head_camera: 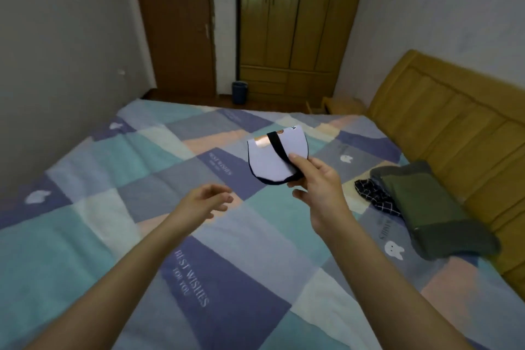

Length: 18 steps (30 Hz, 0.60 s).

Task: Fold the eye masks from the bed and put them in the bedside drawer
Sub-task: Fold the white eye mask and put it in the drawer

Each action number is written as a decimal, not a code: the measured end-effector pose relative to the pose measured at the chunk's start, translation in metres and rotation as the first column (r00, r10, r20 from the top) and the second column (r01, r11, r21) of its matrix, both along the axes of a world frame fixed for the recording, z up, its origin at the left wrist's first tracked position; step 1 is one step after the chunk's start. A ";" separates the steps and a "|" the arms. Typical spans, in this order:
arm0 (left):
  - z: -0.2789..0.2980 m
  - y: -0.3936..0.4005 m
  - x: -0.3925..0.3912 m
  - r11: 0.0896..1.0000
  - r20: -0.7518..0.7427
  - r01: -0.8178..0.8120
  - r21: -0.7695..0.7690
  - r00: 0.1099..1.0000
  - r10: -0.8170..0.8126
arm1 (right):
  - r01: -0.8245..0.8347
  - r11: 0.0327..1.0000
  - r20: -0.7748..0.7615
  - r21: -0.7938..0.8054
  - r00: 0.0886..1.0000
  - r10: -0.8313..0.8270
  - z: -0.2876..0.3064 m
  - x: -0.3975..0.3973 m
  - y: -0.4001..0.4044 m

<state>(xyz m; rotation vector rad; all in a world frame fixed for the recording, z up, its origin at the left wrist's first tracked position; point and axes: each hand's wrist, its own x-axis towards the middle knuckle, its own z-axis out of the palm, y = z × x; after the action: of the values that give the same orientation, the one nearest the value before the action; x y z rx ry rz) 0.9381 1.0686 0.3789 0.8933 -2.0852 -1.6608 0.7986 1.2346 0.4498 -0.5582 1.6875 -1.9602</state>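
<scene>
- Right hand [318,187] raised over the bed, thumb and fingers pinching the near edge of a folded eye mask [277,155]; mask held in the air, clear of the bedding.
- Eye mask: white face, dark trim round the curved edge, rounded half-oval shape; flat black elastic strap [278,146] runs across it into the pinch; small orange-brown printed patch near its far edge.
- Left hand [206,200] to the left of and lower than the right, holding nothing, fingers loosely curled and spread, hovering above the bedspread, apart from the mask.
- Under both hands: patchwork bedspread [119,236], soft fabric, squares of teal, lavender, pink, white, some with "BEST WISHES" text and small white animal shapes.
- Right of the right hand: grey-green pillow [426,207] lying on the bed, dark checked cloth [372,193] tucked beside it.
- Further right: yellow-brown panelled wooden headboard [454,122].
- Beyond the hands: small wooden bedside cabinet [341,105] by the bed corner, drawer not visible; wooden wardrobe [289,23]; blue bin [239,92] on the floor; contents cannot be seen.
</scene>
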 end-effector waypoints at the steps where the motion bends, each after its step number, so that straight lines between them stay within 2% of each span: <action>1: 0.010 0.003 0.024 0.998 0.004 0.000 -0.058 1.000 0.000 | -0.034 0.999 -0.007 -0.007 0.999 0.034 0.014 0.017 -0.001; 8: 0.066 0.024 0.205 0.918 0.089 -0.101 -0.384 0.985 0.146 | -0.306 0.952 0.021 -0.032 0.952 0.307 0.082 0.164 -0.029; 12: 0.075 0.025 0.328 0.829 0.269 -0.087 -0.553 0.923 0.276 | -0.503 0.864 0.007 0.000 0.864 0.503 0.104 0.263 -0.060; 18: 0.093 0.016 0.520 0.720 0.312 -0.193 -0.666 0.805 0.504 | -0.720 0.692 0.010 -0.053 0.693 0.721 0.117 0.429 -0.113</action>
<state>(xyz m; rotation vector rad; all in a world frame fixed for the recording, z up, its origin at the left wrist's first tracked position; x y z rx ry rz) 1.4577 1.0847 0.4720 1.4464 -2.3134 -0.5066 1.2278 1.1216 0.5668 -1.0227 1.1284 -1.3991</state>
